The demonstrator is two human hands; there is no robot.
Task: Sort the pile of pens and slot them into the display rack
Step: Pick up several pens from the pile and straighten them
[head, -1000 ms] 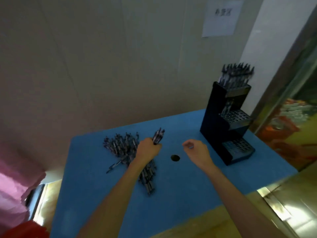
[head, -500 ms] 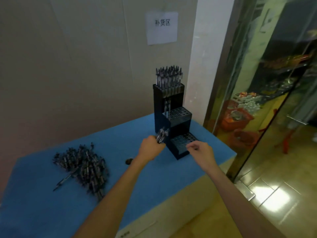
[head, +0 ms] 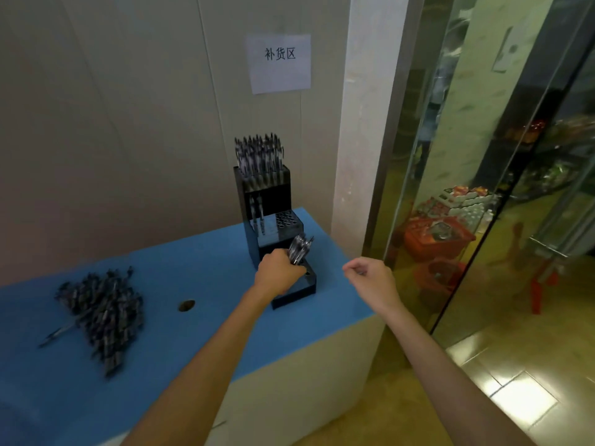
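Left hand grips pen bundle over display rack lowest tier. Right hand beside, loosely curled, holding nothing. Pen pile, table hole left of both.

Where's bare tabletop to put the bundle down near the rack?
Free: the blue table between the pen pile and the rack, apart from a small hole; also the strip right of the rack toward the right hand. Crowded: the rack's lowest tier, where the left hand grips a pen bundle.
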